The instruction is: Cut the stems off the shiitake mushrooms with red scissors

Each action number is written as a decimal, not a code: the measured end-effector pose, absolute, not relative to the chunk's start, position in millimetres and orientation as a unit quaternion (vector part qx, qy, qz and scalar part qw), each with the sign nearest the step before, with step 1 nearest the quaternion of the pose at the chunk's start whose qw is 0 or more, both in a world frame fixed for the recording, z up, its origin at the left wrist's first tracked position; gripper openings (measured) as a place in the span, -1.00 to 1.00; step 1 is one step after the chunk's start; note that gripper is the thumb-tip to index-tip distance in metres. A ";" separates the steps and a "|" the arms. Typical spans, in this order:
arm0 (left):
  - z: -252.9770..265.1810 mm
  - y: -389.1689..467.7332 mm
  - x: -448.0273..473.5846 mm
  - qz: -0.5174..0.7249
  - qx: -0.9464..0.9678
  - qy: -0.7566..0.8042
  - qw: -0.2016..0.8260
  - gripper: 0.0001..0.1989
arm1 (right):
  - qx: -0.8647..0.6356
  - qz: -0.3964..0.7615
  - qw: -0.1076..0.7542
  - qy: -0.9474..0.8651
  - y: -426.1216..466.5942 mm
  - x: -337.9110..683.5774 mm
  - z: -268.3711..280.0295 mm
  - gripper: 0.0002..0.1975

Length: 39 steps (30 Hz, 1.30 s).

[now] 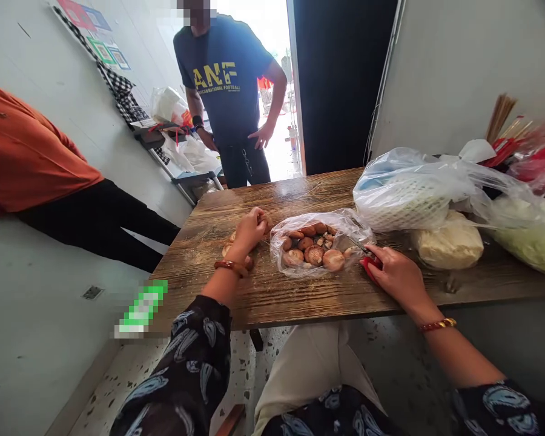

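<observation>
A clear plastic bag (pixel 279 261) lies open on the wooden table (pixel 300 303), with several brown-capped mushrooms (pixel 315 254) inside. To the left of it, my left hand (pixel 249 233) is closed, its fingers curled at a mushroom (pixel 267 224); the fingertips are partly hidden. More loose mushrooms (pixel 227 247) lie around and under that hand. My right hand (pixel 399 275) grips scissors (pixel 371 266) by their red handles, the blades pointing left over the bag's right edge.
On the right are a bagged, net-wrapped item (pixel 399 197), a pale block in plastic (pixel 449 242), a pale green bagged vegetable (pixel 533 230) and sticks (pixel 500 115). One person (pixel 229 91) stands beyond the table, another in orange (pixel 36 151) at left.
</observation>
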<state>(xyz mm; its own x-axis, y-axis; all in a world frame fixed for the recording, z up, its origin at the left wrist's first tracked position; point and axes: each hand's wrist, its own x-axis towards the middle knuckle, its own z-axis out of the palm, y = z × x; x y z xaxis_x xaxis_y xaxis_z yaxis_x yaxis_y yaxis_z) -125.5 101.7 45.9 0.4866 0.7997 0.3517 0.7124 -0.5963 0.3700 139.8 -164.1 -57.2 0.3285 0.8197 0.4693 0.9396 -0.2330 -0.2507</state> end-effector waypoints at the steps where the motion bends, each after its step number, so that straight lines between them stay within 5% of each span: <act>1: 41.2 110.2 -129.2 0.227 0.865 0.440 0.085 -0.77 | -0.776 -0.119 0.250 -0.566 -163.9 139.3 -56.2 -0.62; 7: 31.4 120.1 -128.4 0.189 0.891 0.408 0.060 -0.70 | -0.781 -0.115 0.256 -0.558 -163.4 137.4 -52.3 -0.64; 14: 50.4 45.0 -84.1 0.311 0.909 0.277 0.014 -0.77 | -0.780 -0.106 0.259 -0.559 -163.5 138.2 -51.7 -0.63; 19: 41.7 -15.2 -51.3 0.162 0.973 0.161 0.028 -0.80 | -0.777 -0.098 0.271 -0.560 -163.4 139.1 -51.5 -0.62; 22: 32.0 -24.8 -42.0 0.096 0.982 0.162 0.029 -0.65 | -0.777 -0.096 0.270 -0.561 -163.3 139.2 -51.3 -0.62; 28: 17.2 -24.2 -36.1 0.115 0.978 0.154 0.075 -0.76 | -0.769 -0.103 0.276 -0.567 -164.0 139.4 -54.0 -0.60; 31: 10.4 -21.4 -36.3 0.169 0.964 0.148 0.144 -0.80 | -0.765 -0.101 0.287 -0.568 -164.1 140.6 -56.2 -0.60; 39: 15.3 0.7 -46.7 0.346 0.749 0.217 0.522 -0.62 | -0.770 -0.089 0.283 -0.566 -162.3 141.4 -57.5 -0.58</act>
<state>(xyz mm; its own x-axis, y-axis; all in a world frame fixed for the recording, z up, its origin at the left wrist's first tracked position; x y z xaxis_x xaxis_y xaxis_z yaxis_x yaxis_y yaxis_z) -46.7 0.7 15.3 0.6660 0.6864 0.2920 -0.0370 -0.3606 0.9320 141.4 -162.3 -57.5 0.3443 0.8201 0.4571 0.9209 -0.2002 -0.3344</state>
